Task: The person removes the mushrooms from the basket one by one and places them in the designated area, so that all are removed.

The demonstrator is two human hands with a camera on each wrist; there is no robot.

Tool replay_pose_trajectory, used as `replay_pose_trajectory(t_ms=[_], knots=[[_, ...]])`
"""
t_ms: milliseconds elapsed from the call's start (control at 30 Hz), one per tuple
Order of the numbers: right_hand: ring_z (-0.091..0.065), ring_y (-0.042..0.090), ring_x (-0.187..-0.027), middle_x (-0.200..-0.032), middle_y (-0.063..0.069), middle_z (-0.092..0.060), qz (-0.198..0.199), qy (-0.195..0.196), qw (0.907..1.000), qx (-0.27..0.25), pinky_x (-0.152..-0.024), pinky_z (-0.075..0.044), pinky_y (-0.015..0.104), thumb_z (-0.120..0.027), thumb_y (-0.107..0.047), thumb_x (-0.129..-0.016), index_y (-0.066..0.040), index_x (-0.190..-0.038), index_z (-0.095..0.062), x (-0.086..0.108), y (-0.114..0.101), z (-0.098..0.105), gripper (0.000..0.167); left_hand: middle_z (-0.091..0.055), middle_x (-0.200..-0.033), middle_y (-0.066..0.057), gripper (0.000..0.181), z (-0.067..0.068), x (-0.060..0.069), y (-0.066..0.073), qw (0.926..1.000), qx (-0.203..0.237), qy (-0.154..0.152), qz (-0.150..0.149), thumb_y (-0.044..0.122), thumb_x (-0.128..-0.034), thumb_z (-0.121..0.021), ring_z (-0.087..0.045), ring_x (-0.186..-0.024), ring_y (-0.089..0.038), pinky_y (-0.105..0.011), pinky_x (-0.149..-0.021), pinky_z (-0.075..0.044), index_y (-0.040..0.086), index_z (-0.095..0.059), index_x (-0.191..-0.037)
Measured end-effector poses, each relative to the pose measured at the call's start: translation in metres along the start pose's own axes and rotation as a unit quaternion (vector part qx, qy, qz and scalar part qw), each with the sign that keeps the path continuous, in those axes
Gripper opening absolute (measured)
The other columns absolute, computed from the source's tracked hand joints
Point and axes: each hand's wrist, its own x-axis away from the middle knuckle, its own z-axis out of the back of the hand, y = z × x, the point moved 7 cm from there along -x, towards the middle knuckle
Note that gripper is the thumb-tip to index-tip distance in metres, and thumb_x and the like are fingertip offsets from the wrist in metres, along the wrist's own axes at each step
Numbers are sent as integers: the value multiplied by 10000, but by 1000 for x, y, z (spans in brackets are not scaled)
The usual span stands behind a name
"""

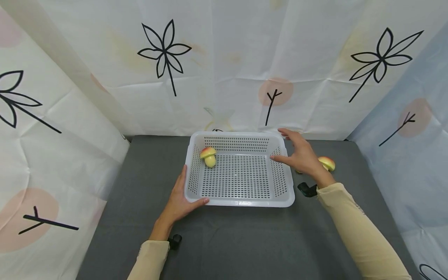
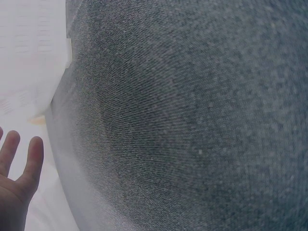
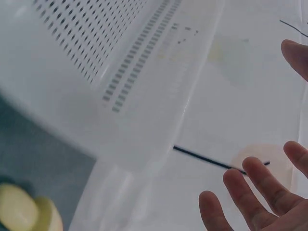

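Observation:
A white perforated basket (image 1: 241,203) stands on the dark table, with a yellow mushroom (image 1: 209,157) with a reddish cap inside at its left end. The left hand (image 1: 178,202) lies along the basket's left side, its thumb at the near rim and fingers straight. At the right end, the right hand (image 1: 301,155) is spread, thumb over the right rim and fingers near the back right corner; contact is unclear. In the right wrist view its fingers (image 3: 260,197) hold nothing. Beyond that hand lies a second mushroom (image 1: 327,163), partly hidden by the wrist.
Dark cloth covers the table (image 1: 231,245). White patterned curtains (image 1: 224,70) close off the back and both sides, the back one close behind the basket. Black bands with small devices (image 1: 307,189) are on both wrists.

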Motion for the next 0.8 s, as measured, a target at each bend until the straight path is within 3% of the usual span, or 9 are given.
replay_pose_trajectory(t_ms=[200,467,800], knots=[[-431,392,-1338,-1503,191,-431,171,-368,9988,-283,-1074,-350,568,-875,-312,-818,-134,-1567,-364,-15,-17,-32,924,-246,-1634,-92,1335,1,1,1,10000,23,-3,3,406,-684,-948,-382,-1383,-337,-597,-1088,-322,264,-35,-1648],[-445,391,-1339,-1488,183,-456,148,-900,9934,-699,-1028,-395,581,-856,-322,-838,-180,-1575,-357,-37,-30,-79,901,-255,-1628,-95,1335,0,0,2,10000,11,-25,-47,410,-686,-947,-400,-1360,-343,-601,-1072,-345,274,-32,-1648],[-457,378,-1347,-1496,187,-468,86,-1281,9880,-853,-1048,-409,536,-890,-279,-801,-156,-1560,-391,-63,-43,-135,917,-235,-1638,-101,1327,0,-1,1,10000,26,-27,-88,401,-696,-942,-392,-1368,-345,-595,-1065,-353,263,-28,-1648]])
